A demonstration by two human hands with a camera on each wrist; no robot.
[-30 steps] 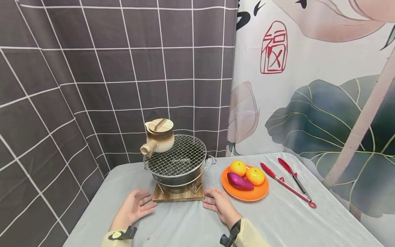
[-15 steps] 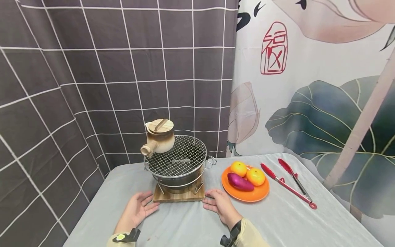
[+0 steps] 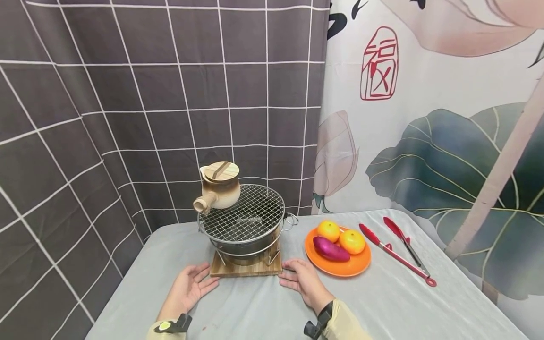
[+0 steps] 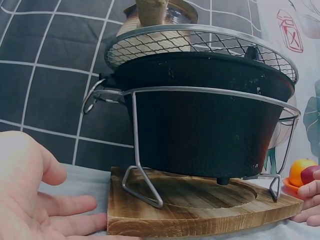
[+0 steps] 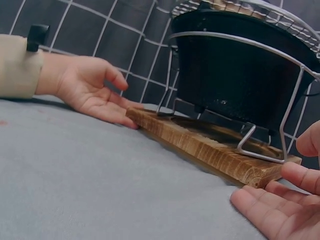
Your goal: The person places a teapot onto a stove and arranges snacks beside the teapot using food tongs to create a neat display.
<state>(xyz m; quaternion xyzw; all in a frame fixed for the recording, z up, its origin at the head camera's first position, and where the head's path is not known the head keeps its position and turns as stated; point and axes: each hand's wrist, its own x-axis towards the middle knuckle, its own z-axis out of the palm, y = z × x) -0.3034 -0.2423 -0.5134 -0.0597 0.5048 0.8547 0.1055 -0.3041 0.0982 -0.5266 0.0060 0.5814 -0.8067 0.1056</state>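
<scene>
Here, the wooden board (image 3: 246, 270) sits beneath the grill (image 3: 244, 249), between left hand (image 3: 191, 286) and right hand (image 3: 304, 282); both, loosely extended and gripping nothing, flank its front corners, neither clearly nearer.

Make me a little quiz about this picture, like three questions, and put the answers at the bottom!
1. Pick one. What sits on the wire grill?
a) red tongs
b) a lidded pot
c) a purple vegetable

2. True or false? The left hand and the right hand are at opposite sides of the wooden board.

3. Count. How many round fruits lie on the orange plate?

Key:
1. b
2. True
3. Two
</scene>
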